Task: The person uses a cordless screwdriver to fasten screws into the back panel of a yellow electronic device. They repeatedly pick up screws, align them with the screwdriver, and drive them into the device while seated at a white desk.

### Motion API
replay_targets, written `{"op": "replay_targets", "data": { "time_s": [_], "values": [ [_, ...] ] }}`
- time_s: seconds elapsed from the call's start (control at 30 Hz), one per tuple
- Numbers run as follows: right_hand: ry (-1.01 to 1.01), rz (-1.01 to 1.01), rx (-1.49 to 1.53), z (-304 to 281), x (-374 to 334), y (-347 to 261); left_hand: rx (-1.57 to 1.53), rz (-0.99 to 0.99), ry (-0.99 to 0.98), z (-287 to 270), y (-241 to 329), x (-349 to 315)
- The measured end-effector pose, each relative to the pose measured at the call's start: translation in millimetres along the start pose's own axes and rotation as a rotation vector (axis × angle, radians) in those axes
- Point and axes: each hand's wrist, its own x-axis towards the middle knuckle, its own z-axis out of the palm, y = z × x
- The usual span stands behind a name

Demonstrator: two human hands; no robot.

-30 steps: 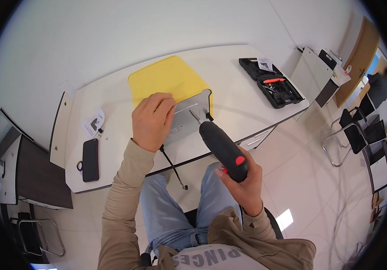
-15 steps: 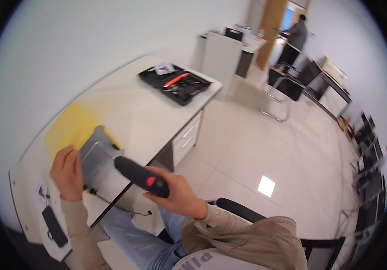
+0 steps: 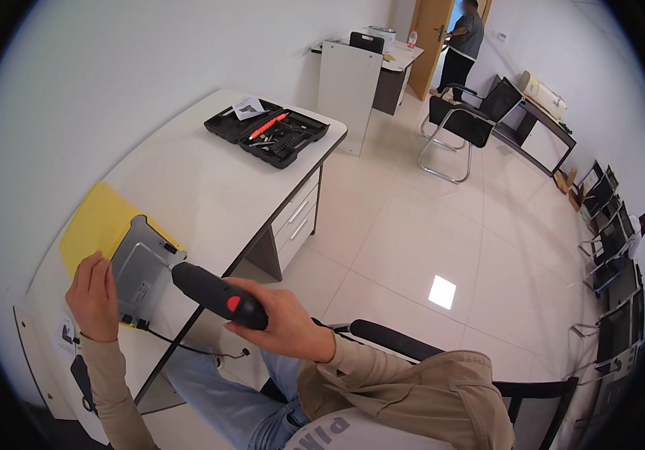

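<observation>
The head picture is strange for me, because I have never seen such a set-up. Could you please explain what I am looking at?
There is no robot here: a person works with two bare hands. The camera sits on that person's head and looks down; its wide fisheye lens makes straight edges bend.

The right hand holds a black power screwdriver, its tip pointing toward a grey panel on the white table. The left hand is at the panel's left side, fingers bunched; whether they grip anything is unclear. A yellow piece shows at the panel's far side, and a dark cable hangs past the table edge. Farther off lies an open black tool case with an orange tool.
</observation>
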Motion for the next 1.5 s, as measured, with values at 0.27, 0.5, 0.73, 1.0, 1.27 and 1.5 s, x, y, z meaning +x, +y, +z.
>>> {"op": "replay_targets", "data": {
  "time_s": [0.27,0.5,0.73,1.0,1.27,1.5],
  "values": [
    [-0.001,0.009,0.014,-4.3,-2.9,3.2,0.041,0.014,0.011,1.1,1.4,1.4],
    [0.007,0.038,0.013,-2.7,-4.1,9.2,0.238,0.126,-0.042,-3.3,19.8,26.6],
    [0.04,-0.008,0.035,-2.3,-2.8,9.4,0.307,0.128,-0.075,-6.5,17.1,25.8],
    [0.022,0.048,0.028,-1.9,-4.5,8.8,0.409,0.197,-0.174,-7.2,17.5,29.3],
    [0.006,0.02,0.055,1.1,-5.8,12.0,0.431,0.168,-0.206,-7.6,17.0,30.4],
    [-0.012,0.034,0.042,3.2,-6.4,11.1,0.287,0.071,-0.235,-14.5,14.6,29.1]
  ]
}}
